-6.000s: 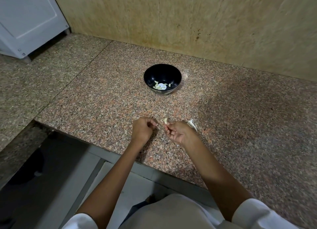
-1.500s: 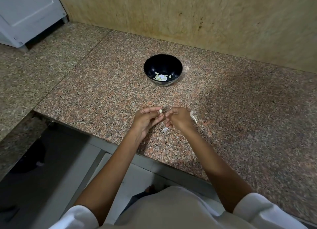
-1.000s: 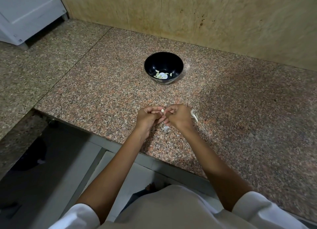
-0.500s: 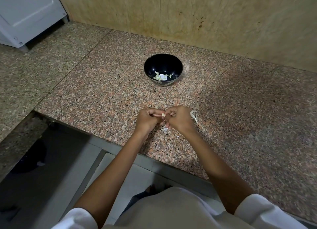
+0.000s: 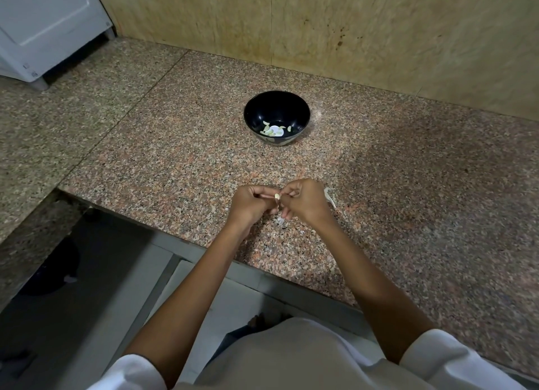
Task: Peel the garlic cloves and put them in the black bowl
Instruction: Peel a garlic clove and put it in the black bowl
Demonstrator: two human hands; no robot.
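You held the garlic clove [image 5: 277, 197] pinched between both hands, just above the near part of the granite counter [image 5: 175, 162]. Your left hand [image 5: 250, 204] was curled, its fingertips gripping the clove from the left. Your right hand [image 5: 304, 202] was curled too, its fingertips meeting the clove from the right, apparently working at the skin. The clove was too small to read its long axis or how much skin was on it.

The black bowl [image 5: 277, 106] stood well apart on the far side, straight beyond the clove, with several peeled cloves [image 5: 272, 130] in its bottom. It sat in line with the point where your hands met, so neither hand was clearly nearer and either could have carried the clove forward.

One papery skin scrap [image 5: 329, 198] lay just right of your right hand, and another scrap [image 5: 280, 221] lay beneath your hands.
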